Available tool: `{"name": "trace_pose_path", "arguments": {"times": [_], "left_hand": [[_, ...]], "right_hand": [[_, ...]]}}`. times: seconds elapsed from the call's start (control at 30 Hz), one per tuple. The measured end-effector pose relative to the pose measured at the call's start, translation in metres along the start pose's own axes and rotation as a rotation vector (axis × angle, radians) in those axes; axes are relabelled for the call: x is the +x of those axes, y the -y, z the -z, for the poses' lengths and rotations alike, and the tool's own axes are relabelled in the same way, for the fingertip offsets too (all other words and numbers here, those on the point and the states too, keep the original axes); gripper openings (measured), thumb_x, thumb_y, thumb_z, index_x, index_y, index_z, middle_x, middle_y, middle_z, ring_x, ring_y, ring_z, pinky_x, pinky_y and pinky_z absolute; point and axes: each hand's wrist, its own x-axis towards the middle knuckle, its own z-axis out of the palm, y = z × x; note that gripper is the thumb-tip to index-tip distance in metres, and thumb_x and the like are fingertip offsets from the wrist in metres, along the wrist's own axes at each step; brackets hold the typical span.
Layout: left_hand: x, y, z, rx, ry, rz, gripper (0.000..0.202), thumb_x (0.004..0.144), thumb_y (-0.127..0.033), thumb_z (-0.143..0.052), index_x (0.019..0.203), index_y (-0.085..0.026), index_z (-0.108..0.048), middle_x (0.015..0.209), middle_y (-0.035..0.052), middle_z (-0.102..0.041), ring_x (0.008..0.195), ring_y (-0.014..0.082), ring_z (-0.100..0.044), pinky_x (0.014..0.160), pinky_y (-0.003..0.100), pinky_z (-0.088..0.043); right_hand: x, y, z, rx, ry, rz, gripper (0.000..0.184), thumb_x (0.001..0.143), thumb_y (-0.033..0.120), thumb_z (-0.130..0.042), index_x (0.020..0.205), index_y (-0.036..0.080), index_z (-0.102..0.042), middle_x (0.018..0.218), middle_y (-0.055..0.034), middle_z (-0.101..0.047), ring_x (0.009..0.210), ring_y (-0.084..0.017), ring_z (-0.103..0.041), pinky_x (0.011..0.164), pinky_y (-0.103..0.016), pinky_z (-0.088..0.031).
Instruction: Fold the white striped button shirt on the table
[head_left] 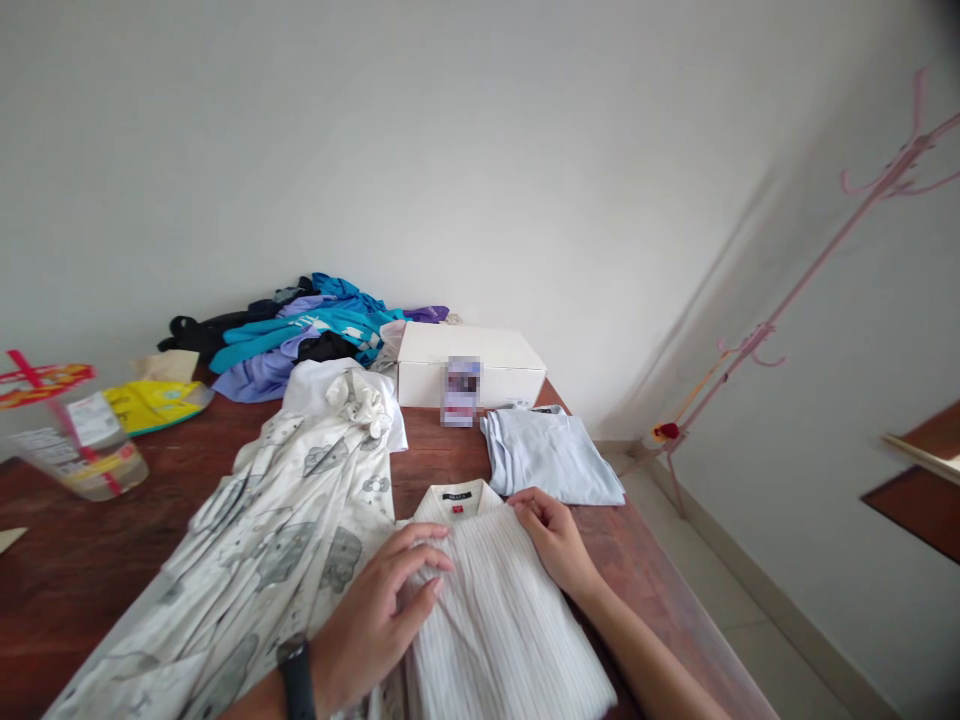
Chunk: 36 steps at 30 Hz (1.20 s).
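Note:
A white ribbed shirt (pixel 499 610) lies folded on the wooden table (pixel 82 560), collar away from me. My left hand (pixel 379 610) rests flat on its left side, fingers spread, a black watch on the wrist. My right hand (pixel 551 535) lies on the shirt's upper right corner with fingers curled at the fabric edge. A white garment with grey cartoon prints (pixel 277 545) is spread out to the left, partly under my left arm.
A folded pale blue garment (pixel 551 455) lies behind the right hand. A white box (pixel 465 365) and a pile of blue, purple and black clothes (pixel 300 335) sit at the back. A plastic cup (pixel 79 445) stands at left. A pink coat stand (pixel 787 310) is on the right.

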Motion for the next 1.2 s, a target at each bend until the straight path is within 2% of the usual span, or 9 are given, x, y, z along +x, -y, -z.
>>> {"name": "trace_pose_path", "arguments": {"times": [0.23, 0.5, 0.57, 0.7, 0.73, 0.8, 0.87, 0.93, 1.2], "left_hand": [[0.0015, 0.0002, 0.0001, -0.010, -0.007, -0.014, 0.019, 0.096, -0.025, -0.053, 0.101, -0.025, -0.072, 0.136, 0.0106, -0.061, 0.125, 0.0269, -0.060, 0.108, 0.044, -0.049], [0.0021, -0.0005, 0.0006, -0.004, -0.026, -0.014, 0.018, 0.095, -0.025, -0.055, 0.101, -0.024, -0.072, 0.136, 0.0103, -0.060, 0.126, 0.0266, -0.059, 0.109, 0.042, -0.048], [0.0016, -0.0005, 0.0006, -0.003, -0.017, -0.010, 0.019, 0.096, -0.025, -0.054, 0.101, -0.024, -0.072, 0.137, 0.0101, -0.058, 0.124, 0.0260, -0.060, 0.104, 0.040, -0.052], [0.0012, 0.0000, -0.0002, -0.021, 0.011, 0.022, 0.021, 0.097, -0.027, -0.052, 0.101, -0.025, -0.073, 0.140, 0.0087, -0.055, 0.119, 0.0259, -0.062, 0.083, 0.033, -0.060], [0.0014, 0.0002, -0.0005, -0.023, 0.009, 0.022, 0.021, 0.097, -0.027, -0.053, 0.101, -0.025, -0.074, 0.140, 0.0086, -0.055, 0.120, 0.0263, -0.061, 0.084, 0.034, -0.060], [0.0023, 0.0006, -0.0013, -0.017, -0.006, 0.009, 0.020, 0.096, -0.026, -0.054, 0.100, -0.025, -0.074, 0.140, 0.0086, -0.055, 0.123, 0.0267, -0.059, 0.096, 0.039, -0.056], [0.0032, 0.0010, -0.0018, -0.006, -0.026, -0.015, 0.018, 0.095, -0.024, -0.056, 0.099, -0.024, -0.074, 0.139, 0.0092, -0.056, 0.127, 0.0269, -0.057, 0.108, 0.045, -0.048], [0.0039, 0.0012, -0.0020, -0.002, -0.048, -0.035, 0.018, 0.094, -0.023, -0.057, 0.098, -0.023, -0.074, 0.137, 0.0102, -0.057, 0.129, 0.0272, -0.055, 0.113, 0.047, -0.043], [0.0044, 0.0000, -0.0016, -0.023, -0.136, -0.029, 0.022, 0.097, -0.027, -0.052, 0.096, -0.022, -0.073, 0.126, 0.0096, -0.062, 0.121, 0.0254, -0.059, 0.109, 0.045, -0.045]], "right_hand": [[0.0006, -0.0007, 0.0007, -0.042, 0.006, -0.003, 0.036, 0.090, 0.053, -0.054, 0.089, 0.020, -0.070, 0.062, 0.0015, -0.049, 0.060, -0.017, -0.041, 0.057, -0.028, -0.030], [0.0004, -0.0024, 0.0014, -0.022, 0.008, 0.010, 0.030, 0.091, 0.045, -0.056, 0.090, 0.019, -0.070, 0.065, 0.0014, -0.052, 0.062, -0.016, -0.042, 0.058, -0.027, -0.031], [0.0007, -0.0038, 0.0018, -0.021, 0.015, 0.019, 0.030, 0.091, 0.044, -0.056, 0.091, 0.018, -0.070, 0.068, 0.0006, -0.055, 0.064, -0.016, -0.044, 0.059, -0.027, -0.032], [0.0005, -0.0036, 0.0026, -0.035, 0.015, 0.029, 0.030, 0.090, 0.043, -0.055, 0.091, 0.018, -0.071, 0.068, 0.0010, -0.056, 0.064, -0.016, -0.045, 0.061, -0.028, -0.033], [0.0003, -0.0029, 0.0028, -0.037, 0.016, 0.030, 0.030, 0.090, 0.043, -0.055, 0.091, 0.018, -0.071, 0.068, 0.0009, -0.056, 0.064, -0.016, -0.045, 0.061, -0.028, -0.033], [-0.0001, -0.0013, 0.0032, -0.040, 0.015, 0.033, 0.030, 0.090, 0.043, -0.055, 0.091, 0.018, -0.071, 0.069, 0.0005, -0.057, 0.065, -0.016, -0.047, 0.062, -0.028, -0.034], [-0.0005, 0.0000, 0.0036, -0.043, 0.017, 0.039, 0.029, 0.089, 0.043, -0.055, 0.090, 0.018, -0.071, 0.069, 0.0005, -0.058, 0.066, -0.016, -0.047, 0.062, -0.028, -0.035], [-0.0008, 0.0006, 0.0038, -0.045, 0.014, 0.045, 0.029, 0.089, 0.043, -0.055, 0.089, 0.018, -0.071, 0.068, 0.0006, -0.058, 0.066, -0.016, -0.048, 0.062, -0.028, -0.035], [-0.0011, 0.0030, 0.0038, -0.068, 0.006, 0.070, 0.030, 0.088, 0.043, -0.054, 0.088, 0.018, -0.071, 0.068, 0.0006, -0.059, 0.065, -0.016, -0.048, 0.062, -0.028, -0.036]]}}
